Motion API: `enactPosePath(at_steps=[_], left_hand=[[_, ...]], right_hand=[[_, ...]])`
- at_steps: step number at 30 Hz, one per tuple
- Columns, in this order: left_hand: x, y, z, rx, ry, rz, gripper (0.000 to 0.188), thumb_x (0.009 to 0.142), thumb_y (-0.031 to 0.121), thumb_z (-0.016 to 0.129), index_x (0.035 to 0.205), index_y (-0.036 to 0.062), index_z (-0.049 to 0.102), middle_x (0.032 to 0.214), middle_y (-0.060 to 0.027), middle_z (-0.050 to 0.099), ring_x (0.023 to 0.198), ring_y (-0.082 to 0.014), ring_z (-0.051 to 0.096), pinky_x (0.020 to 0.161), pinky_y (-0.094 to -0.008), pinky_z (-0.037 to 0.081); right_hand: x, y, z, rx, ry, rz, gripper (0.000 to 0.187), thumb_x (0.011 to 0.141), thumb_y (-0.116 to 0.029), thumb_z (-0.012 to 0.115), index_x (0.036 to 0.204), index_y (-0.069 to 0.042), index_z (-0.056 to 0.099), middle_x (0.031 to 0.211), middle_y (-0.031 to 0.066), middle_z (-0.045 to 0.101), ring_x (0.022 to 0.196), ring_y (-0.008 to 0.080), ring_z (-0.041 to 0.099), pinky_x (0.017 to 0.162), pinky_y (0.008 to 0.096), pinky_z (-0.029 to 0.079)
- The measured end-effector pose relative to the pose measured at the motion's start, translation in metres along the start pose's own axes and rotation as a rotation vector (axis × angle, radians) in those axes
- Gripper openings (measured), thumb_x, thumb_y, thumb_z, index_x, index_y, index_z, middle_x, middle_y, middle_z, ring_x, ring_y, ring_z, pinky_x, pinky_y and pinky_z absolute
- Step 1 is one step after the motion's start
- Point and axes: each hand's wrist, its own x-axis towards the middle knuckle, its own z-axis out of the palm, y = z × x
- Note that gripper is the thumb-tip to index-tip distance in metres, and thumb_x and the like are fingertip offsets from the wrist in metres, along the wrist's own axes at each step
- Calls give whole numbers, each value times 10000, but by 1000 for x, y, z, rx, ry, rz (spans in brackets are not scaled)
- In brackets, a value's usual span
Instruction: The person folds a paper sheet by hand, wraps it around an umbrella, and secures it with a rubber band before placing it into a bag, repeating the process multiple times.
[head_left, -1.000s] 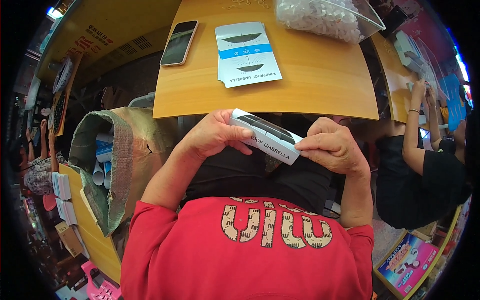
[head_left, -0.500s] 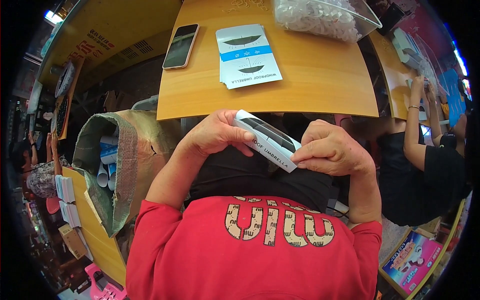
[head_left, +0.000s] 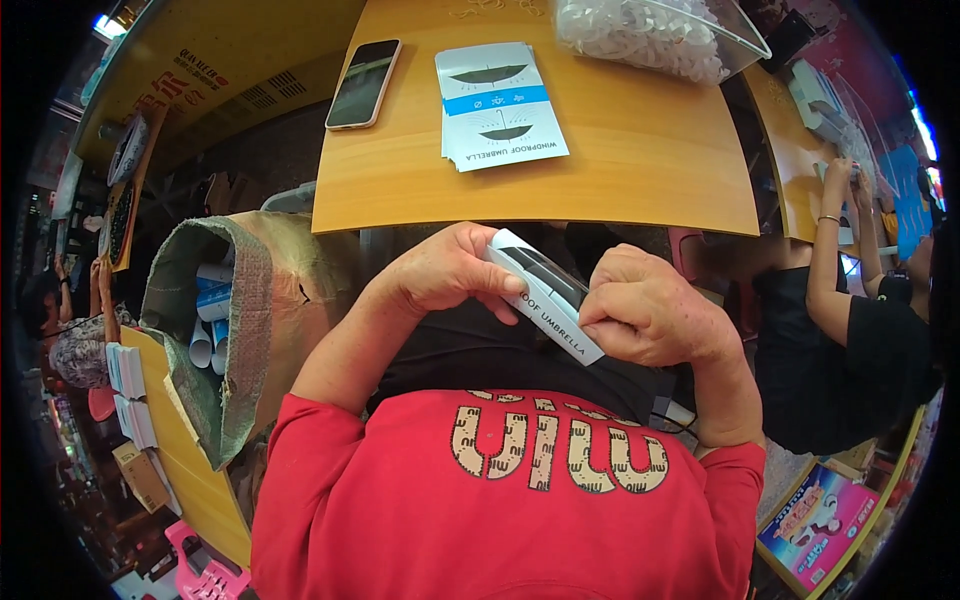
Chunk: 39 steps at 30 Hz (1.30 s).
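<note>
A white printed sheet (head_left: 552, 318) with a dark umbrella picture is rolled into a tube over my lap, just below the table's near edge. My left hand (head_left: 462, 268) grips its upper left end, thumb on top and fingers underneath. At the lower right part, my right hand (head_left: 645, 305) is closed, its curled fingers against the sheet's far side; the fingertips are partly hidden. The tube slants down to the right, and its lower end shows past my right fingers. On the table lies a stack of matching flat sheets (head_left: 500, 135) with a blue band.
The wooden table (head_left: 650, 170) also bears a phone (head_left: 364, 85) and a clear bin of whitish translucent rings (head_left: 640, 40). At my left stands an open woven sack (head_left: 255, 330) holding rolled sheets (head_left: 201, 345). Another person's arm (head_left: 828, 220) is at a table on the right.
The rolled sheet has shifted slightly right and tilts more steeply. My right fingers have curled in and slid up along it, so more of its lower end shows.
</note>
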Motion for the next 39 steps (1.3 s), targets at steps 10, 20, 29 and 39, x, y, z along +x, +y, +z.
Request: enactPosePath(at_steps=[10,20,29,39], left_hand=[[-2,-1,-9,-13,38,12,280,700,77,634,943,-25,539,850,-135,597,744,-216,598,583,-291,530],[-5,0,-6,3,32,27,273,706,72,625,950,-17,539,859,-132,595,756,-207,595,585,-288,529],[7,-14,24,79,-103,-140,175,734,43,594,899,-4,564,847,-94,600,769,-187,586,628,-288,517],[6,-18,8,-234,262,200,274,767,53,550,1029,9,483,940,-101,559,847,-206,564,635,-329,525]], right_hand=[[-3,-1,-9,19,-73,12,80,639,-76,614,704,-94,571,652,14,483,644,189,489,604,308,376],[-3,-8,3,4,26,19,81,560,-17,554,586,-76,504,606,47,456,599,219,469,564,319,374],[38,24,12,-133,239,49,31,620,-18,548,625,-31,520,641,81,489,638,247,485,567,320,388],[-19,28,15,343,722,425,121,757,-40,538,870,4,528,851,63,502,750,131,478,681,226,391]])
